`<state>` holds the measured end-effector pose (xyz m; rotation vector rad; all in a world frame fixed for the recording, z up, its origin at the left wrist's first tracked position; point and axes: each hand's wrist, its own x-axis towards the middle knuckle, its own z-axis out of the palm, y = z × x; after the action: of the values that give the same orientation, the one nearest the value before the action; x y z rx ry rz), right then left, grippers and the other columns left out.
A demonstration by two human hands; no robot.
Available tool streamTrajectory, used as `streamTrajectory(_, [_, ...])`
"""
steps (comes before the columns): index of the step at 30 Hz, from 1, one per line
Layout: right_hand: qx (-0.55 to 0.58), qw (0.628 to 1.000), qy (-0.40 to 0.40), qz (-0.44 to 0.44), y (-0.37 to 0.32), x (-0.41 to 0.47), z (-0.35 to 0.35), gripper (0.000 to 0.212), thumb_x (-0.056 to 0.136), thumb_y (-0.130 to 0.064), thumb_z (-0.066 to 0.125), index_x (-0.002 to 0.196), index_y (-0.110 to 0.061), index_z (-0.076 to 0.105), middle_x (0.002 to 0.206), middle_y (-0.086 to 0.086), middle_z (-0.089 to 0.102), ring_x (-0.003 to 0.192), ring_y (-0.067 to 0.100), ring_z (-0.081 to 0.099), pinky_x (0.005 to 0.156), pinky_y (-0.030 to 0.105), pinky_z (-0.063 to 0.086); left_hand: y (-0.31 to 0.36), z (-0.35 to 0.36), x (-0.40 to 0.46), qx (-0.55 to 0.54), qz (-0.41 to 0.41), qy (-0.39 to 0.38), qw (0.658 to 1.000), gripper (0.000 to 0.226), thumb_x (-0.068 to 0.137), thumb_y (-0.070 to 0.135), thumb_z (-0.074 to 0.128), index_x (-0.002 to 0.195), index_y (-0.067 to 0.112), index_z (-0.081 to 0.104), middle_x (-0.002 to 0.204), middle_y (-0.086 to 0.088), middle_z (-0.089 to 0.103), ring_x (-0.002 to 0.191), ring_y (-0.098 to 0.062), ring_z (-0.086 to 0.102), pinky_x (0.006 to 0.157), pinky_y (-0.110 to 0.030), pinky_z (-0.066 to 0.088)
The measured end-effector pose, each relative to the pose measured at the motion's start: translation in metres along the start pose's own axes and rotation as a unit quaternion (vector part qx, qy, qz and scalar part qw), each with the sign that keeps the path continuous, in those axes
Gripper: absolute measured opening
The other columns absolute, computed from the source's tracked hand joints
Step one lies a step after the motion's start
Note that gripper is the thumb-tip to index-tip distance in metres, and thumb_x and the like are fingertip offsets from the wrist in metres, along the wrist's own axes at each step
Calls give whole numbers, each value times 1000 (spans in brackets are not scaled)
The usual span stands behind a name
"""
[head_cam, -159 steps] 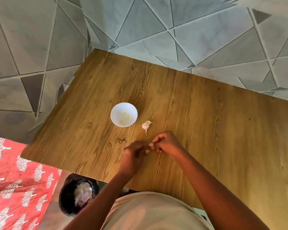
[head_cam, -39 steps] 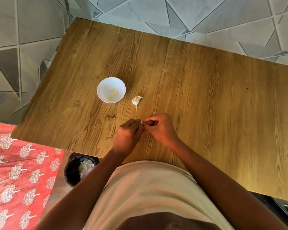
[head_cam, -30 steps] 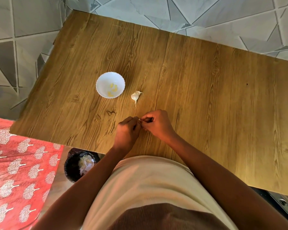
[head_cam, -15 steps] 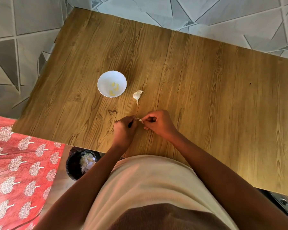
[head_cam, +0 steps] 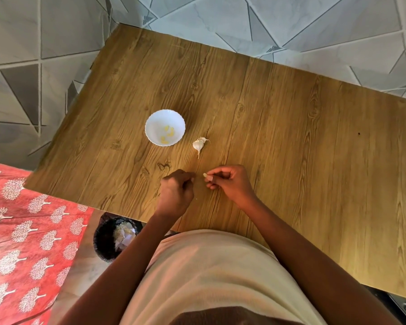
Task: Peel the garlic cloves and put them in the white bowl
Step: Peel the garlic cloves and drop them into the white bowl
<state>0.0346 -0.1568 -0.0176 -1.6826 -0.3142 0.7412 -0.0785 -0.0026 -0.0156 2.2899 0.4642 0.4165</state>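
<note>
The white bowl (head_cam: 153, 118) stands on the wooden table (head_cam: 291, 137) left of centre, with three peeled yellowish cloves (head_cam: 168, 133) inside. Just to its right lies a partial garlic bulb (head_cam: 198, 144) in its white skin. Nearer to me, my right hand (head_cam: 229, 181) pinches a small pale clove (head_cam: 205, 175) between thumb and fingertips. My left hand (head_cam: 176, 191) hovers a short gap to the left of it, fingers curled. Whether it holds a piece of skin is hidden.
A black bin (head_cam: 106, 240) holding garlic skins stands on the floor below the table's near left edge. A red patterned cloth (head_cam: 21, 231) covers the floor at the left. A tiny white fleck (head_cam: 196, 198) lies on the table by my left hand.
My hands were joined on the clove; now they have drawn apart, the left sliding left and the clove staying in the right. The view shifted slightly.
</note>
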Motion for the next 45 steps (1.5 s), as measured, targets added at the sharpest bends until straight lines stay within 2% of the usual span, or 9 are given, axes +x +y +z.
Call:
streamTrajectory(6, [21, 1000, 0, 22, -5, -2, 2, 12, 91, -1, 73, 102, -2, 76, 86, 10, 78, 75, 25, 75, 69, 31, 61, 3, 2, 0, -53, -29, 28, 998, 9, 84, 4, 81, 90, 11, 81, 85, 1, 75, 68, -8, 67, 63, -25, 55])
streamTrajectory(11, [9, 1000, -3, 21, -7, -3, 2, 13, 92, -2, 71, 103, -4, 77, 85, 10, 78, 74, 24, 73, 70, 33, 61, 1, 3, 0, -137, -58, -11, 989, 14, 88, 5, 80, 100, 12, 80, 91, 4, 76, 80, -11, 72, 73, -31, 60])
streamTrajectory(14, [-1, 1000, -8, 11, -10, -5, 3, 13, 89, -3, 75, 102, -5, 77, 83, 10, 78, 73, 23, 73, 71, 34, 61, 2, 4, 0, -234, -125, -32, 964, 16, 93, 4, 75, 108, 7, 79, 96, -2, 79, 86, -19, 76, 80, -36, 63])
streamTrajectory(17, [-21, 1000, -22, -6, -15, -7, 4, 16, 85, -1, 79, 100, 0, 75, 81, 12, 77, 69, 24, 73, 70, 38, 62, 5, 3, 2, -304, -177, -36, 935, 12, 93, 0, 73, 103, 0, 78, 91, -9, 79, 83, -25, 77, 77, -32, 63])
streamTrajectory(25, [-136, 987, -37, -82, -27, -9, 3, 34, 78, 6, 80, 102, -11, 62, 69, 1, 69, 64, 16, 66, 68, 35, 57, 9, 5, 8, -325, -203, -47, 922, 8, 90, -8, 71, 93, -4, 77, 81, -15, 75, 69, -19, 67, 69, -29, 57])
streamTrajectory(33, [-333, 923, -46, -185, -31, -5, -2, 39, 75, 1, 81, 104, -15, 60, 68, -7, 65, 57, 7, 61, 58, 23, 50, 7, 3, 9, -360, -236, -48, 902, 13, 92, -8, 70, 92, 2, 78, 82, -15, 74, 71, -21, 65, 70, -31, 56])
streamTrajectory(38, [-308, 942, -36, -132, -19, -3, -6, 13, 81, -6, 83, 88, -15, 76, 71, -7, 69, 63, 5, 62, 60, 11, 44, 4, 1, 7, -354, -234, -40, 905, 8, 92, -3, 72, 98, -3, 77, 85, -17, 76, 71, -17, 68, 69, -26, 57])
streamTrajectory(40, [-319, 938, -45, -127, -16, -3, -2, 8, 86, -8, 79, 91, -14, 80, 78, -6, 73, 64, -2, 60, 65, 9, 42, 3, 2, 7, -352, -241, -41, 904, 7, 92, 0, 73, 98, -1, 78, 85, -17, 76, 71, -19, 68, 70, -27, 58])
streamTrajectory(45, [-201, 978, -20, -55, -20, -5, 4, 16, 95, -3, 67, 106, -9, 77, 89, 2, 78, 76, 8, 74, 76, 29, 62, 3, 3, 8, -317, -208, -49, 924, 15, 94, 0, 70, 91, 13, 79, 80, -2, 77, 70, -14, 67, 67, -25, 56])
